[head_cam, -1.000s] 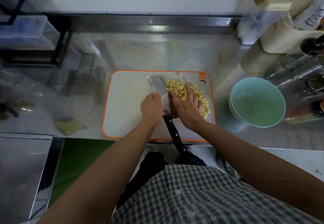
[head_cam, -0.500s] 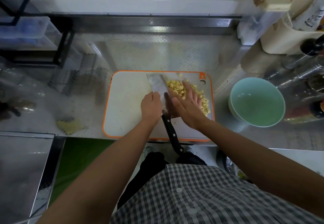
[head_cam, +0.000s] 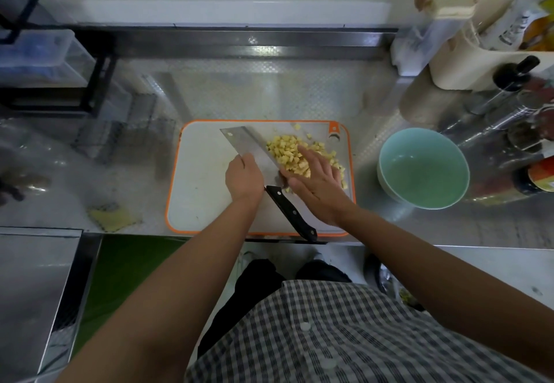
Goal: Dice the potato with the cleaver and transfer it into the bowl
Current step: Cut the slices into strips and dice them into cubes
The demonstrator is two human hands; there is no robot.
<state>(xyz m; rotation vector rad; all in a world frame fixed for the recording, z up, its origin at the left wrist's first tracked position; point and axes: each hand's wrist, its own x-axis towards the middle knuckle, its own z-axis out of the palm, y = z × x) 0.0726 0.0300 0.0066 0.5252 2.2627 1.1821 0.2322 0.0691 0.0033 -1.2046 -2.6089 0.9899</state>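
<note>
A pile of yellow diced potato [head_cam: 284, 150] lies on the right half of the white, orange-rimmed cutting board [head_cam: 204, 191]. The cleaver [head_cam: 248, 147] lies slanted on the board, its blade edge against the left side of the pile and its black handle pointing to the front edge, held by nobody. My left hand [head_cam: 244, 177] grips the blade at its spine, fingers curled. My right hand [head_cam: 317, 182] lies flat with straight fingers on the dice, right of the blade. The pale green bowl [head_cam: 389, 179] stands empty on the counter right of the board.
Bottles [head_cam: 509, 83] and a beige container [head_cam: 449, 62] crowd the back right. A yellow scrap [head_cam: 112, 218] lies on the steel counter left of the board. A black rack [head_cam: 99, 83] with a clear box [head_cam: 39, 53] stands at the back left.
My right hand has slid a little to the left over the dice, toward the blade. The left hand stays on the blade's spine, and the cleaver has barely shifted.
</note>
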